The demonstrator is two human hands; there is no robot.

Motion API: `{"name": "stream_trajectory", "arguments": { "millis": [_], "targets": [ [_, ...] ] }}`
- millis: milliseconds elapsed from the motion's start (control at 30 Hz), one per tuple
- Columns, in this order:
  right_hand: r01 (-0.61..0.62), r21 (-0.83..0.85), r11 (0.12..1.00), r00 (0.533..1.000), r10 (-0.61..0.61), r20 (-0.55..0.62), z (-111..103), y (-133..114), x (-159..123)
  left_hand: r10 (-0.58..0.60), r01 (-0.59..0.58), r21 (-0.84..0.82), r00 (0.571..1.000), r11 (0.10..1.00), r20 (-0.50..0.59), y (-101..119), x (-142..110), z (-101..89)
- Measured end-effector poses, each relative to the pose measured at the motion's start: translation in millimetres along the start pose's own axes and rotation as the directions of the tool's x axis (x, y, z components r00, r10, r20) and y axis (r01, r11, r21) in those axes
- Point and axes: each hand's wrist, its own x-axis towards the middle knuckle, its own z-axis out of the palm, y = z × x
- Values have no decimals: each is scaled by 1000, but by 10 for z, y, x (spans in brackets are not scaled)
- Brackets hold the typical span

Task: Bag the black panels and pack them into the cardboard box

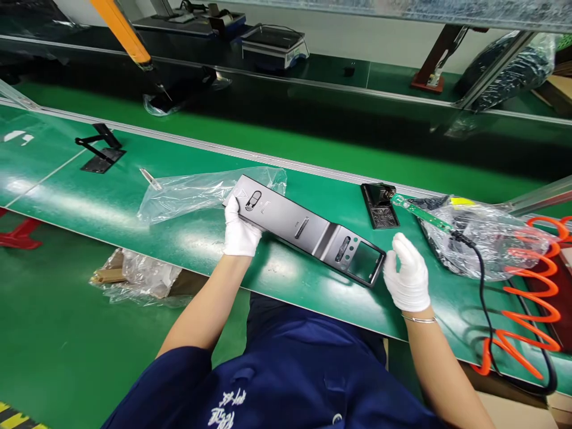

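Observation:
A long grey plastic housing panel (290, 223), with slots, small round holes and a rectangular window at its right end, is tilted over the green workbench. My left hand (241, 232), in a white glove, is closed on the panel's left end, thumb on its upper face. Close beside the windowed end is my right hand (406, 274), also gloved in white. Its fingers are extended and it does not appear to grip the panel. Beyond it stands a black holder (379, 205), with a green tool (422, 213) on a black cable resting in it.
A clear plastic bag (192, 193) lies behind the panel. On the right are a plastic-wrapped bundle (487, 232) and an orange coiled hose (531, 298). A black stand (102, 152) is at the left; an orange tool (125, 33) hangs above. A metal rail (268, 159) edges the bench.

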Motion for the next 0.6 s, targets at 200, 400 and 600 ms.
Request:
{"name": "stream_trajectory", "arguments": {
  "millis": [200,400,600],
  "targets": [
    [102,39,994,989,-106,106,14,-32,23,24,-24,-8,1000,1000,9,12,-15,37],
    [155,17,988,970,-155,189,-6,-23,123,11,-11,-44,1000,999,-5,61,-108,146],
    [119,-36,992,970,-108,218,-32,-67,178,6,-4,-65,999,998,33,59,-151,191]
  ]
}}
